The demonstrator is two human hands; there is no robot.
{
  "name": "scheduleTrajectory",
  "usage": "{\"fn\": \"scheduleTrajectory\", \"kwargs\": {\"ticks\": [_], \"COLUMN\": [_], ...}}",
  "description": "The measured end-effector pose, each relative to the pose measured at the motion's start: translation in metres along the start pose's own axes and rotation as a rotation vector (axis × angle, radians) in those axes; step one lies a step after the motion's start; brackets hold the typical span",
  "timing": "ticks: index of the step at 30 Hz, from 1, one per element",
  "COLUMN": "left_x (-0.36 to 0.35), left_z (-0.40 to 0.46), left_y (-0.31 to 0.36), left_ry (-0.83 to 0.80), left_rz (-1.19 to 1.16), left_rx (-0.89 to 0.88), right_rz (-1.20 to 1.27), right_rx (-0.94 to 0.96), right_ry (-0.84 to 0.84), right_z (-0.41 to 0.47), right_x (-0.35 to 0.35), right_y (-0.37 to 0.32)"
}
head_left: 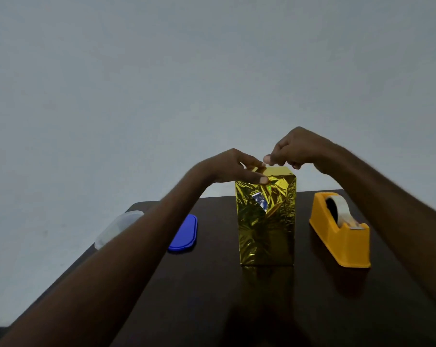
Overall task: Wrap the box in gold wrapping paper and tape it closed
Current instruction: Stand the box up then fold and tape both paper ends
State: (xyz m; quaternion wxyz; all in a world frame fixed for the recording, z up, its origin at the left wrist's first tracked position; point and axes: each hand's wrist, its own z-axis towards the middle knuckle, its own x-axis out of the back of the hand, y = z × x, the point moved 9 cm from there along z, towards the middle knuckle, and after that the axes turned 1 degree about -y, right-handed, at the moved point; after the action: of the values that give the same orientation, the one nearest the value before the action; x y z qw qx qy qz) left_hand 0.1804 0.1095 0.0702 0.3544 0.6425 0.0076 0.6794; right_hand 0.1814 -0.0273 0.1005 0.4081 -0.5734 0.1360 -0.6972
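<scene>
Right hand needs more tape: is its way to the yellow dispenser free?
Probably yes. The tape dispenser stands apart from the wrapped box, nothing between it and the right hand, though that hand seems busy pinching.

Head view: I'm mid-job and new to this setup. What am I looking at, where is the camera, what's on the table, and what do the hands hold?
There is no machine here. A person works with two bare hands, and the single picture comes from a camera worn on their head, looking forward and down.

On the dark table a tall box stands upright, covered in gold paper. A small gap in the paper near the top front shows the box underneath. The left hand pinches the paper at the top edge. The right hand is above the top with fingers curled together; it may hold a bit of tape, but that is too small to tell.

To the right sits an orange tape dispenser. To the left lie a blue lid and a clear container, partly behind the left arm.
</scene>
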Motion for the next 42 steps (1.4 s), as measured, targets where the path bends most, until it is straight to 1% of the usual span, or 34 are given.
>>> {"fn": "scheduleTrajectory", "kwargs": {"ticks": [4, 6, 10, 15, 17, 21, 23, 25, 29, 33, 36, 39, 42], "left_x": [0.002, 0.002, 0.001, 0.0, 0.002, 0.0, 0.0, 0.001, 0.001, 0.002, 0.001, 0.002, 0.002], "left_z": [0.0, 0.0, 0.0, 0.002, 0.001, 0.002, 0.002, 0.001, 0.0, 0.002, 0.003, 0.002, -0.001], "left_y": [-0.005, -0.005, -0.004, -0.004, -0.005, -0.004, -0.005, -0.005, -0.006, -0.008, -0.01, -0.01, -0.009], "left_ry": [0.018, 0.025, 0.003, -0.009, 0.002, 0.0, 0.0, 0.005, 0.013, 0.036, 0.033, 0.031, 0.032], "left_rz": [-0.063, -0.068, -0.057, -0.054, -0.063, -0.043, -0.033, -0.033, -0.066, -0.05, -0.035, -0.041, -0.048], "left_rx": [0.0, -0.003, -0.03, -0.03, -0.021, -0.017, -0.007, -0.004, 0.011, 0.027, 0.048, 0.046, 0.038], "right_rz": [-0.12, -0.206, -0.362, -0.404, -0.34, -0.061, 0.093, 0.197, 0.191, 0.241, 0.305, 0.403, 0.376], "right_rx": [-0.034, -0.047, -0.082, -0.188, -0.25, -0.36, -0.354, -0.324, -0.31, -0.338, -0.383, -0.367, -0.333], "right_ry": [-0.111, -0.131, -0.092, -0.077, -0.089, -0.141, -0.134, -0.116, -0.188, -0.144, -0.151, -0.239, -0.282], "right_z": [0.02, 0.025, 0.032, 0.034, 0.032, 0.023, 0.017, 0.014, 0.003, 0.001, -0.001, -0.003, -0.005], "right_x": [-0.019, -0.025, -0.026, -0.016, -0.013, -0.013, -0.016, -0.021, -0.048, -0.053, -0.049, -0.054, -0.06], "right_y": [-0.005, -0.003, 0.003, 0.014, 0.025, 0.057, 0.062, 0.061, 0.051, 0.05, 0.058, 0.062, 0.062]}}
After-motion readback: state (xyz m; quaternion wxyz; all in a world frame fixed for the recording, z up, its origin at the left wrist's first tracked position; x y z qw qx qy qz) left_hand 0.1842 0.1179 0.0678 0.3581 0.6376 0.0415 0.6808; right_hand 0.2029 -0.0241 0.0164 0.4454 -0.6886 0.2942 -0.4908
